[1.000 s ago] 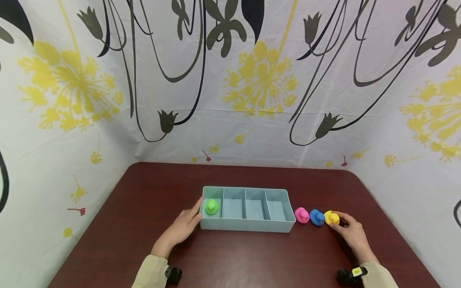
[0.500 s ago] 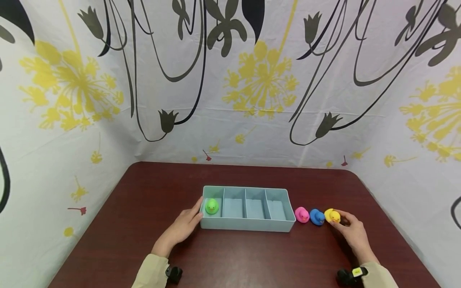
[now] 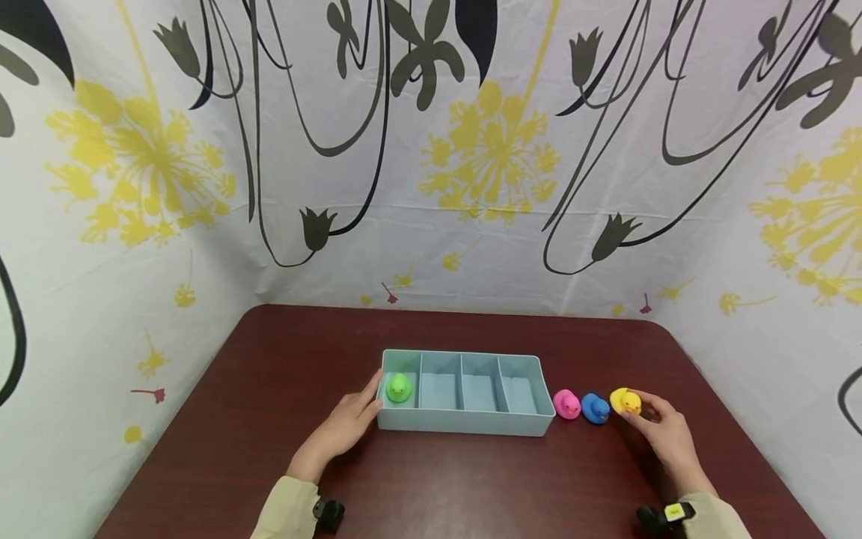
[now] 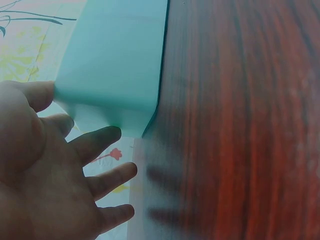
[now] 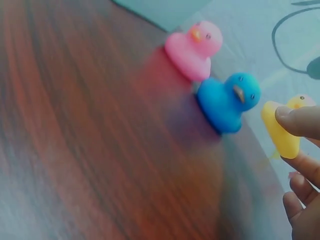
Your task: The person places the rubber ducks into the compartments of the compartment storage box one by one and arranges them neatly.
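Pinches a yellow duck between thumb and fingers of the right hand — over the right side of the table, just beside a blue duck and farther from a pink duck. Rests the left hand against the left end of a pale blue-green tray — fingers spread, grasp released — with a green duck in the leftmost of four compartments. Faces a flower-patterned cloth behind the table.
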The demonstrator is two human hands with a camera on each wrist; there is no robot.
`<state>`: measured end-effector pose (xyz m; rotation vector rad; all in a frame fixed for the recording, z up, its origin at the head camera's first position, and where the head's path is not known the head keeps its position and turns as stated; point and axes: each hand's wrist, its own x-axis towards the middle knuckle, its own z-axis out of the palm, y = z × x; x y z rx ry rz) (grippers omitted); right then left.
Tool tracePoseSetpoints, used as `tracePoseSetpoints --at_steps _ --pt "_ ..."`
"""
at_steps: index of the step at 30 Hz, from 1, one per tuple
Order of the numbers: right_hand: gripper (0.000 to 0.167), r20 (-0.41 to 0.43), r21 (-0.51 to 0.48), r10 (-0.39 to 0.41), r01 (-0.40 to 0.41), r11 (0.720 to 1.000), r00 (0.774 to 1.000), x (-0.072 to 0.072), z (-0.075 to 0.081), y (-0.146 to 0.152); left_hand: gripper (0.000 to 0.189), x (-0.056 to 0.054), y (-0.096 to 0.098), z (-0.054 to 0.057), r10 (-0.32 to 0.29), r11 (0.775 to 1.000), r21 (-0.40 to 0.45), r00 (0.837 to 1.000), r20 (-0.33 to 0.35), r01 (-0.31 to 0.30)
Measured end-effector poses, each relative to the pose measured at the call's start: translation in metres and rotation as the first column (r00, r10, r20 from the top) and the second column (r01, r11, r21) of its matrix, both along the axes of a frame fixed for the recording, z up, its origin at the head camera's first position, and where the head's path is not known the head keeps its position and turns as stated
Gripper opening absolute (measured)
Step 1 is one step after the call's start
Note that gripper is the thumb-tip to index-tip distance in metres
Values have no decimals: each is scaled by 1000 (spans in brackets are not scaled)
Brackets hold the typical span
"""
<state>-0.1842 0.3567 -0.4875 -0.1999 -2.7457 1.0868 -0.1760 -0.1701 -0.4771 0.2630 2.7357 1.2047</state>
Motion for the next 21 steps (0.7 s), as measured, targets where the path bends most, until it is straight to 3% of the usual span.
tracePoseSetpoints --at_steps 8,21 --pt "52 -87 41 28 -24 999 996 -1 11 -5 58 1 -1 0 -4 1000 10 1000 0 4" --pt "54 -79 21 10 -8 1000 997 0 14 -11 59 2 -2 0 -13 1000 3 1000 -13 13"
